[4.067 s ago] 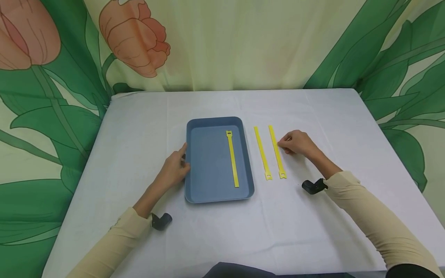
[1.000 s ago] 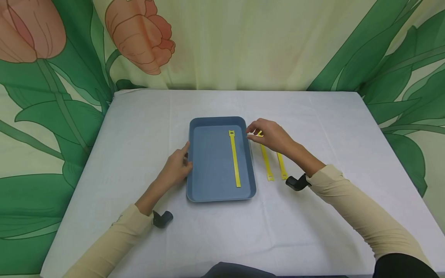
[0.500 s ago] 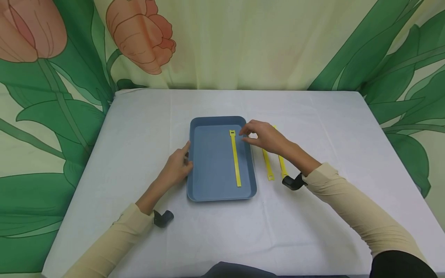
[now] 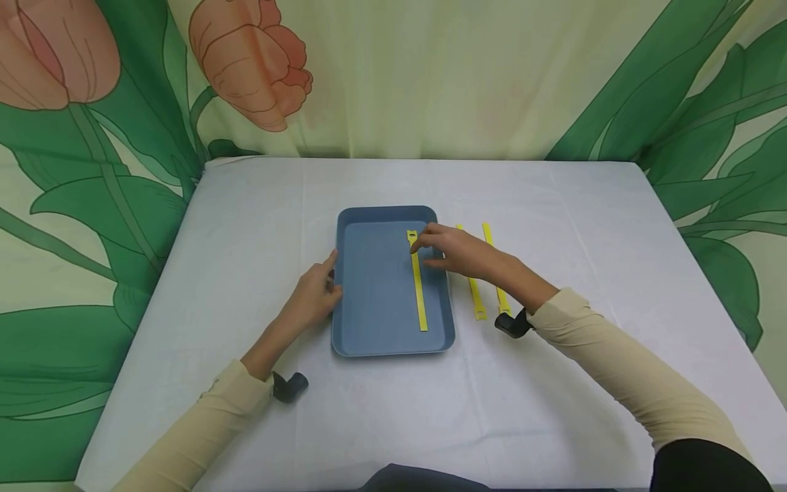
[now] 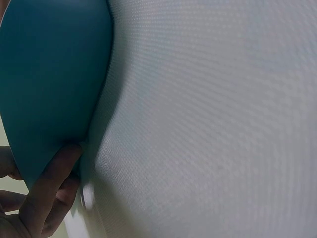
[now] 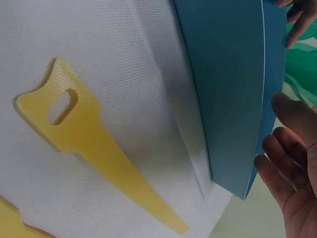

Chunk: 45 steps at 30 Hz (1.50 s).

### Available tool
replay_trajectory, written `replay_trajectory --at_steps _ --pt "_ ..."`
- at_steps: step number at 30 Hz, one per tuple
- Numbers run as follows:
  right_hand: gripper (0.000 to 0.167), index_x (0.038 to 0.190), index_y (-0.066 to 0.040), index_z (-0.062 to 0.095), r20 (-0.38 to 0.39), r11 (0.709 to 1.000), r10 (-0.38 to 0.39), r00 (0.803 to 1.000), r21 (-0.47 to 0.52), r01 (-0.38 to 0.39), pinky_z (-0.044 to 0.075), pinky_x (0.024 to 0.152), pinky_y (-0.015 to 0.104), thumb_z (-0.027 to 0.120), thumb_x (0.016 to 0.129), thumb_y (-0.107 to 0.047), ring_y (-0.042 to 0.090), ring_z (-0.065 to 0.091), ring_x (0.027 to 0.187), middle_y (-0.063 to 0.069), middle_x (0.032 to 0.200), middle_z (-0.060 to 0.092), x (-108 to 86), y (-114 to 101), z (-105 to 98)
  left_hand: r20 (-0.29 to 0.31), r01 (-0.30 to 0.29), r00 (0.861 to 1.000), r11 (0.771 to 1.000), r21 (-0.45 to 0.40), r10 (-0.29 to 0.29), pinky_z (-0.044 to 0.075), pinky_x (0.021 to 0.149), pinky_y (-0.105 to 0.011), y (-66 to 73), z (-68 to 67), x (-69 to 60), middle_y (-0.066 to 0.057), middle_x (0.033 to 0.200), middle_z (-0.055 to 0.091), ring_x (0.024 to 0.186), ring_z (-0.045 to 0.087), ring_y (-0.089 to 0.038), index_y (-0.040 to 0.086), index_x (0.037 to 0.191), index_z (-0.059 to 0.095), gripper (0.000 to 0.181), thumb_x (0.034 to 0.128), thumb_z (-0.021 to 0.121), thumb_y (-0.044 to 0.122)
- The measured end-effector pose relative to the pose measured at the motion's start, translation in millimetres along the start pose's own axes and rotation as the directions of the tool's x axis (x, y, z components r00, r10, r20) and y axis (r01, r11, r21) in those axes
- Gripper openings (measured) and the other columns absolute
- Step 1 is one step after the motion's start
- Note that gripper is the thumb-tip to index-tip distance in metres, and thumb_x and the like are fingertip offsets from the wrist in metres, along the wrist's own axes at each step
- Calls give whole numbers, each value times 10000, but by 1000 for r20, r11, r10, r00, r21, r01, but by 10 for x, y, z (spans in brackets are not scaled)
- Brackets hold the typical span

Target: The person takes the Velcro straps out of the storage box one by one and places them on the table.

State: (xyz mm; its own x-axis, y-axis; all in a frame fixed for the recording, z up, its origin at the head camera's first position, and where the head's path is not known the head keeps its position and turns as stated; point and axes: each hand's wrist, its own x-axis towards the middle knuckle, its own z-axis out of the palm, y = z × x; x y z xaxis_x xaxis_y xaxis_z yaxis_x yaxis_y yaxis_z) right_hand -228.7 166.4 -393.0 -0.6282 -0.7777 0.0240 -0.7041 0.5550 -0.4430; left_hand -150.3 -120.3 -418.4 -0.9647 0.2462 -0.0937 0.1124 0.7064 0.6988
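In the head view a blue-grey tray [image 4: 375, 287] lies on the table, with one yellow strap [image 4: 419, 294] lengthwise in its right half. The strap is long and thin with a slotted head, like a cable tie. My right hand [image 4: 461, 251] hovers over the tray's right rim, fingertips by the strap's upper part. Its thumb and fingers are apart, and the right wrist view shows nothing between them. Fingers of my left hand [image 4: 310, 294] touch the tray's left side. Right of the tray lie two more yellow straps, a nearer one [image 4: 477, 301] and a farther one [image 4: 488, 232], both partly covered by my right arm.
A white cloth [image 4: 258, 205] covers the table. Behind it hangs a curtain [image 4: 418, 82] printed with flowers and leaves. Each wrist carries a small black camera, one at the left cuff [image 4: 289, 387] and one at the right cuff [image 4: 514, 324].
My right hand has moved left from the farther loose strap, across the other one and over the tray's rim to the strap inside. My left hand stays at the tray's left side.
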Motion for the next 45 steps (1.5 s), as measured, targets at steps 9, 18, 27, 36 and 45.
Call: replay_trajectory --at_steps 9,18,27,36,45 --pt "330 1117 -70 655 64 989 -113 992 -86 118 500 816 299 735 798 -41 236 527 1060 99 1124 515 47 -5 58 -3 -6 1000 1000 -18 6 522 801 -386 -7 -2 -11 -266 1113 528 977 569 -325 -76 1451 209 686 857 545 -6" --pt "295 1065 -50 668 67 971 -167 984 -161 175 506 792 293 745 781 -23 247 548 1012 121 1113 520 64 -36 87 -1 0 1000 1000 -23 0 522 807 -379 -6 -10 -12 -261 1109 527 981 571 -320 -69 1454 210 693 853 549 -4" --pt "238 1022 -86 668 96 958 -143 985 -235 162 524 741 307 731 798 -34 249 563 976 128 1121 539 94 -66 122 -5 -3 1000 1000 -20 3 521 809 -370 -14 -5 -15 -246 1093 534 976 574 -307 -67 1453 214 688 857 553 -1" --pt "215 996 -80 666 128 944 -149 981 -277 179 530 727 321 741 796 -65 259 570 963 119 1085 549 131 -76 201 -7 -20 1000 1000 -20 20 523 803 -372 -24 -8 -22 -249 1081 543 969 579 -313 -81 1446 219 689 850 556 -10" --pt "172 985 -69 682 74 910 -245 967 -326 256 511 758 308 721 818 -78 234 570 909 104 1033 594 202 -69 292 -12 -17 1000 1000 -10 16 523 804 -364 -39 5 -14 -245 1081 543 966 581 -306 -71 1450 216 696 851 564 -6"
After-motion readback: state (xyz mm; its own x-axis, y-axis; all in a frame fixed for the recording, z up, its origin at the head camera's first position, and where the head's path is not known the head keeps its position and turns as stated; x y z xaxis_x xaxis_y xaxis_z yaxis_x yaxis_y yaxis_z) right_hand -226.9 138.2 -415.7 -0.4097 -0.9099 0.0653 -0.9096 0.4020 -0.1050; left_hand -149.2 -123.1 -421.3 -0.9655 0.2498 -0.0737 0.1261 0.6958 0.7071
